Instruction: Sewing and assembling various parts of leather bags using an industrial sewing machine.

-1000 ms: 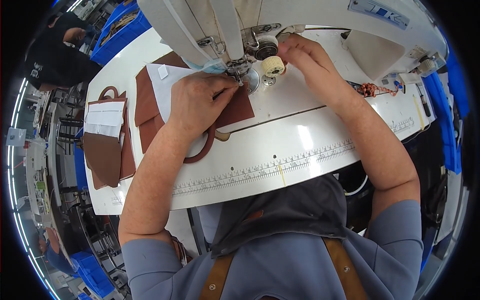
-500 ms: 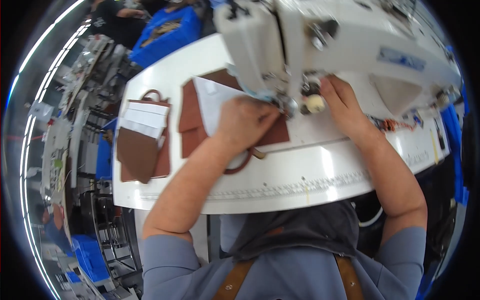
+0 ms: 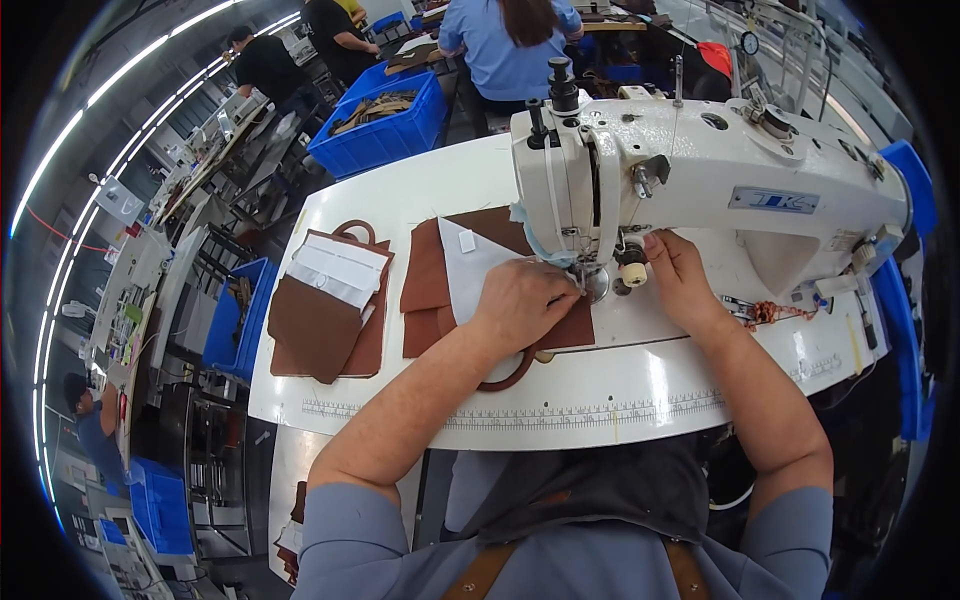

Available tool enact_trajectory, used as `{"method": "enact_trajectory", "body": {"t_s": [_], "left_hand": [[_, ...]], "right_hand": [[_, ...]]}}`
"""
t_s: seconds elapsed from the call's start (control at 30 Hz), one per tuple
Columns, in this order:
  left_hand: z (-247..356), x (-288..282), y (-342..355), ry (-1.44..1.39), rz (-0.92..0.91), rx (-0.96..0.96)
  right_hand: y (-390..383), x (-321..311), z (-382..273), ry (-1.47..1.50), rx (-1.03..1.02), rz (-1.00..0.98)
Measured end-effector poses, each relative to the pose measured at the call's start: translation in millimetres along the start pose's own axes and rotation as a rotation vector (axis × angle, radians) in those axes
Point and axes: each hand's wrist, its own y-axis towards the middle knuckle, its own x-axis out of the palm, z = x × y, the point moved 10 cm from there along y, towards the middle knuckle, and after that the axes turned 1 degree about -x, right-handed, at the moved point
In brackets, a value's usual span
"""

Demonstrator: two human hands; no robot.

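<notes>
In front of me stands a white sewing machine [image 3: 690, 150]. My left hand [image 3: 525, 303] is closed in a pinch beside its needle and presser foot [image 3: 588, 275]; what the fingertips hold is hidden. Under that hand lies a reddish-brown leather piece [image 3: 428, 268] with a white triangular sheet [image 3: 465, 260] on it. A curved brown handle [image 3: 512, 375] shows below my left wrist. My right hand [image 3: 682, 270] is closed, its fingertips up against the machine head near a cream knob [image 3: 634, 273]. Whatever those fingers grip is out of sight.
Left on the white table [image 3: 450, 185] lies a stack of brown leather pieces [image 3: 325, 320] with white strips. An orange thread bundle [image 3: 775, 312] and small tools lie at the right. A ruler strip [image 3: 520, 415] runs along the near edge. Beyond stand a blue crate [image 3: 380, 120] and a seated person [image 3: 510, 45].
The view has tilted up, bringing more of the machine and the room behind into sight. Both hands stay at about the same places by the needle and the machine head.
</notes>
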Motion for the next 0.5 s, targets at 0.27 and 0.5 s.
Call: {"method": "enact_trajectory", "body": {"t_s": [0.27,0.5], "left_hand": [[11,-5,-2,0.059,0.058,0.049],[24,-4,-17,0.016,-0.203,-0.148]], "right_hand": [[3,6,-12,-0.326,-0.188,-0.121],[-6,16,-12,-0.525,-0.318,-0.193]]}}
